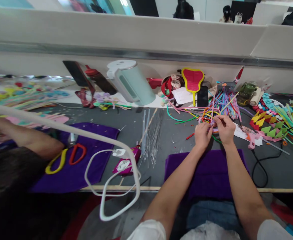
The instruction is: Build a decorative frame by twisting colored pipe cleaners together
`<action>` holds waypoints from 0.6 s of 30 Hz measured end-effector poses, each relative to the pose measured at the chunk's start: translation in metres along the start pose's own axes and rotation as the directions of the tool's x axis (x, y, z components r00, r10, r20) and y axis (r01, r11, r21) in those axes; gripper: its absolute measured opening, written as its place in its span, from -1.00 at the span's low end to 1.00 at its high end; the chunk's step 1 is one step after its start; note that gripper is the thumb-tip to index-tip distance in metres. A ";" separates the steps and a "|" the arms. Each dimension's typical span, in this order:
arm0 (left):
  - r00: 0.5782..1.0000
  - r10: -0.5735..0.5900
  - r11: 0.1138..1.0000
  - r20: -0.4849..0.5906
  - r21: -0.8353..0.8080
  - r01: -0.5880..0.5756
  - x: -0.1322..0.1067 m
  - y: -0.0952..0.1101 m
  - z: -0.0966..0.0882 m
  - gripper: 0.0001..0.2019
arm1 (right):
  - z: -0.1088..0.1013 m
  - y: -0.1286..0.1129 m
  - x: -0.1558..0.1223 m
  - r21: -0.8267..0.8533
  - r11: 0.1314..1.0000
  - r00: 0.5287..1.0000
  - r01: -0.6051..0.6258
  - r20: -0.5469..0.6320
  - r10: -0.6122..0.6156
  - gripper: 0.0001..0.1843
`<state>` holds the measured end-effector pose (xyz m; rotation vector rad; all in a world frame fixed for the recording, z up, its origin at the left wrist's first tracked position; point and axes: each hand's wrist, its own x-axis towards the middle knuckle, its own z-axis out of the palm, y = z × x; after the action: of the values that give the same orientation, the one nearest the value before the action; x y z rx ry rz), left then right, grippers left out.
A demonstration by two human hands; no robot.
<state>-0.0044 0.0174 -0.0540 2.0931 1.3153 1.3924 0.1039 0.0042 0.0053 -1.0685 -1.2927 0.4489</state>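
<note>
My left hand [203,134] and my right hand [225,128] meet over the grey table [171,140], fingers pinched together on a small tangle of coloured pipe cleaners [210,117]. The tangle has yellow, red, pink and green strands looping above my fingertips. A purple cloth [211,176] lies under my forearms at the table's front edge. More loose pipe cleaners [226,101] lie in a pile just behind my hands.
A bundle of thin metal wires [153,133] lies left of my hands. Another person's arm [23,140] rests at left by a second purple cloth [86,160] with yellow and red loops. A white cable [111,173], a pale kettle [130,81], a red fan [193,80] and felt shapes [271,128] surround the workspace.
</note>
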 end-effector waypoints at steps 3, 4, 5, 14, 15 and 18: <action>0.997 -0.071 0.993 -0.036 -0.100 0.067 0.000 -0.005 0.002 -0.89 | -0.005 0.009 0.005 0.034 0.996 0.995 -0.079 0.060 0.076 -0.73; 0.994 -0.101 0.987 -0.044 -0.134 0.094 0.001 -0.007 0.003 -0.89 | -0.007 0.014 0.007 0.017 0.994 0.992 -0.105 0.076 0.104 -0.71; 0.990 -0.132 0.980 -0.050 -0.160 0.123 0.001 -0.009 0.004 -0.89 | -0.009 0.020 0.008 -0.022 0.992 0.987 -0.127 0.093 0.128 -0.72; 0.958 -0.281 0.953 -0.051 -0.132 0.273 0.002 -0.006 0.002 -0.89 | -0.007 0.049 0.004 -0.408 0.891 0.906 -0.199 0.271 0.326 -0.82; 0.957 -0.287 0.952 -0.051 -0.128 0.279 0.002 -0.005 0.001 -0.88 | -0.005 0.048 0.004 -0.417 0.887 0.903 -0.197 0.275 0.329 -0.81; 0.945 -0.324 0.938 -0.044 -0.148 0.314 0.004 -0.003 0.000 -0.86 | 0.000 0.045 0.002 -0.452 0.872 0.909 -0.189 0.256 0.329 -0.78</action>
<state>-0.0056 0.0224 -0.0539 1.6660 1.4611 1.3771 0.1172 0.0269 -0.0309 -1.5987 -1.5881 0.5872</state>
